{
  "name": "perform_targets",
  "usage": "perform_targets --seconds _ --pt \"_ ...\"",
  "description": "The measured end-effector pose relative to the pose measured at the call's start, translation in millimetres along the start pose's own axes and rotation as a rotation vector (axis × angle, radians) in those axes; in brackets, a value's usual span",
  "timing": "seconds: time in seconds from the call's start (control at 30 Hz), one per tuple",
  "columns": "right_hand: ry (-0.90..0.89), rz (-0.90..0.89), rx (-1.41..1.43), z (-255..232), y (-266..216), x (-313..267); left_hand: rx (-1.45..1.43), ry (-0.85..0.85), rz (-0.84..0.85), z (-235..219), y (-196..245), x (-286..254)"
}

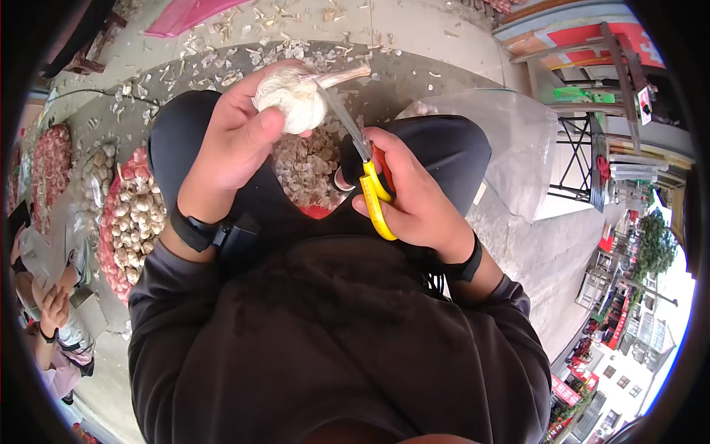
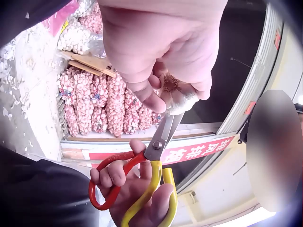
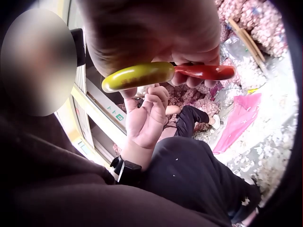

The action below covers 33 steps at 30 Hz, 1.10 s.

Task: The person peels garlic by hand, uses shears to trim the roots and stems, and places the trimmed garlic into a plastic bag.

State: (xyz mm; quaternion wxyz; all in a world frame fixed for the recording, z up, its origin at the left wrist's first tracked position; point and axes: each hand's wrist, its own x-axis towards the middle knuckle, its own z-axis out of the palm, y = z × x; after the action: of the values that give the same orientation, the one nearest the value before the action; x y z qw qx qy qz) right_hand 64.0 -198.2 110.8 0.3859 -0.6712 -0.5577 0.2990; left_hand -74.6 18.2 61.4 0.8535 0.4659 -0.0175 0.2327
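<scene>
My left hand (image 1: 238,140) grips a white garlic bulb (image 1: 294,100) whose dry stem (image 1: 345,75) points to the right. In the left wrist view the root end of the garlic bulb (image 2: 176,94) shows between the fingers. My right hand (image 1: 414,194) holds scissors (image 1: 376,200) with one yellow and one red handle, fingers through the loops. Their blades (image 1: 342,117) reach up to the base of the stem, slightly parted in the left wrist view. From the right wrist, the yellow handle (image 3: 137,77) hides most of the bulb.
Between my knees lies a heap of garlic skins (image 1: 309,166). To the left stands a red net sack of garlic bulbs (image 1: 133,229). Scraps of peel and cut stems litter the floor (image 1: 436,74). A clear plastic sheet (image 1: 510,140) lies beyond my right knee, and another person's hand (image 1: 53,309) shows far left.
</scene>
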Motion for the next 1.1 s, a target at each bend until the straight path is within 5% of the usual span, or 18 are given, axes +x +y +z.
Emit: perform_targets --seconds 0.17,0.27,0.37,0.63,0.77,0.83,0.93,1.1 --pt "0.165 -0.066 -0.196 6.6 -1.6 8.4 0.230 0.018 -0.003 -4.9 -0.2 -1.4" --pt "0.105 0.099 -0.012 8.4 -2.6 11.6 0.264 -0.015 0.022 -2.1 -0.7 -0.8" --pt "0.174 0.055 -0.206 7.7 0.8 15.4 0.374 0.013 -0.023 -5.6 -0.2 -1.7" --pt "0.342 0.013 -0.285 20.0 29.0 19.8 0.253 -0.032 -0.122 4.7 -15.7 -2.4" --pt "0.541 0.173 -0.332 -9.0 36.2 6.3 0.184 0.039 -0.228 10.3 -7.9 1.9" --pt "0.620 0.196 -0.590 -33.4 28.5 -5.7 0.240 0.044 -0.270 13.8 -5.0 1.7" --pt "0.577 0.449 -0.718 -57.7 35.2 -32.8 0.303 0.024 -0.200 14.0 -13.0 2.7" --pt "0.574 0.466 -0.749 -60.8 71.1 -73.0 0.452 0.013 -0.127 16.0 -13.9 -1.6"
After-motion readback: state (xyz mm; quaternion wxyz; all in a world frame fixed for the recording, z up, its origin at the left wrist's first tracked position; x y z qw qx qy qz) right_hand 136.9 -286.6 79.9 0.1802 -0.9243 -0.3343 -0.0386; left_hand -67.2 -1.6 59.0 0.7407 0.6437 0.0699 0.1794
